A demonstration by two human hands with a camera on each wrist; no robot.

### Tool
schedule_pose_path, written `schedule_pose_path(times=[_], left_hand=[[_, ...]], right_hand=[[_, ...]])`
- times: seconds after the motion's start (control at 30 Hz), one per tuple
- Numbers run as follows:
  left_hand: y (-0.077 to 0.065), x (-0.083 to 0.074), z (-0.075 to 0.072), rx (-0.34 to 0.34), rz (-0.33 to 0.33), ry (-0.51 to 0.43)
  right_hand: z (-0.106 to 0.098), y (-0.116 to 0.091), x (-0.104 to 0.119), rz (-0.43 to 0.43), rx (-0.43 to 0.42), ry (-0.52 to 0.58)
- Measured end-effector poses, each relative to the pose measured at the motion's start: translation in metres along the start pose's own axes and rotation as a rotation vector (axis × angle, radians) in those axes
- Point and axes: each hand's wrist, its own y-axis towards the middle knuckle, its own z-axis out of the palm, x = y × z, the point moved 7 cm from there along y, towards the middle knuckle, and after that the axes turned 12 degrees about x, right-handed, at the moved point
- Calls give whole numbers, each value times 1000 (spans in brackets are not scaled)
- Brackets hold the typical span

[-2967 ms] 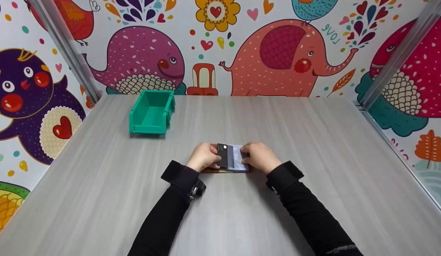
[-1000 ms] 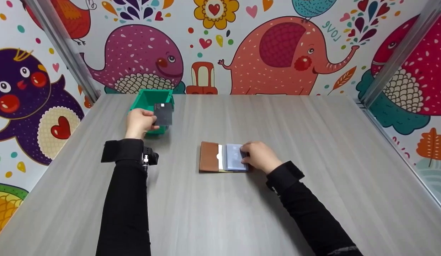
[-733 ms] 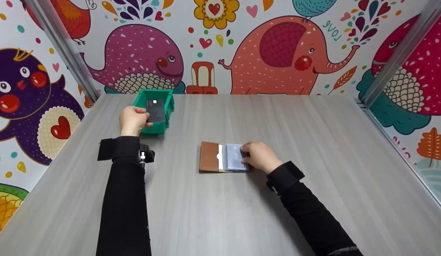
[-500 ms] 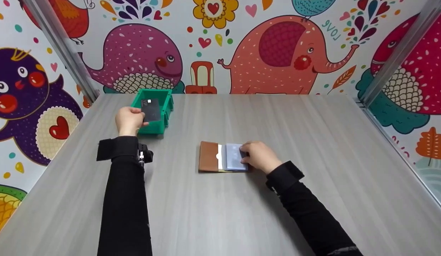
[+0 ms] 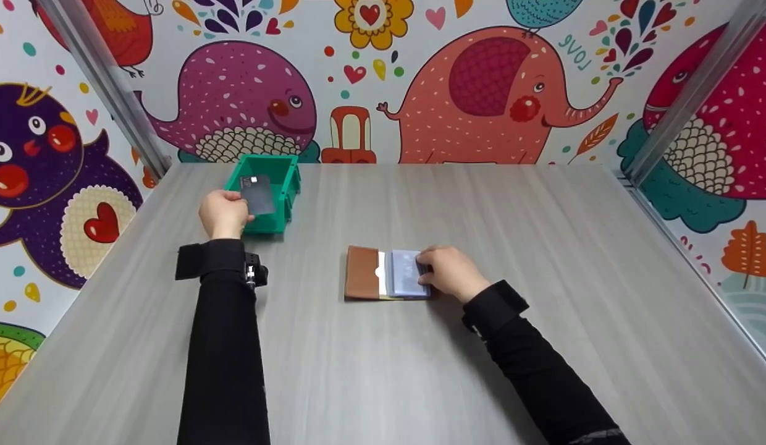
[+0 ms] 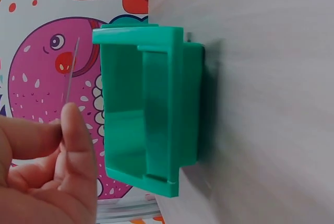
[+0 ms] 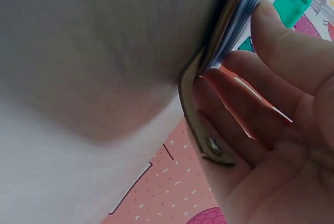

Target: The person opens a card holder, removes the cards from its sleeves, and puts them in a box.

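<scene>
My left hand (image 5: 223,213) pinches a dark card (image 5: 257,194) with a small white square at its top, held over the green bin (image 5: 265,225). Seen edge-on in the left wrist view, the card (image 6: 70,72) stands up between thumb and fingers, beside the bin's opening. A brown card holder (image 5: 362,273) lies spread open on the table, with clear plastic sleeves (image 5: 406,273) on its right half. My right hand (image 5: 451,271) grips that right side, thumb on the sleeves. In the right wrist view, a strap (image 7: 190,106) with a metal snap lies against the fingers.
The pale wood-grain table (image 5: 383,371) reaches back to a wall (image 5: 358,80) printed with cartoon animals. Metal posts (image 5: 102,86) rise at the back corners.
Three seconds ago both hands were at the card holder. My left hand has since carried the card left and away to the bin, lately tilting it. The right hand has stayed put.
</scene>
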Motion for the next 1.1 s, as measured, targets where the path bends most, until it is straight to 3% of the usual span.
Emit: schedule_pose_path(times=[0.37, 0.63, 1.1], left_hand=[[4, 2, 1, -96, 19, 7], [3, 1, 1, -163, 42, -6], [5, -2, 8, -78, 57, 18]], right_hand=[[2, 0, 0, 22, 23, 7], [1, 1, 2, -9, 12, -5], [1, 1, 1, 7, 18, 11]])
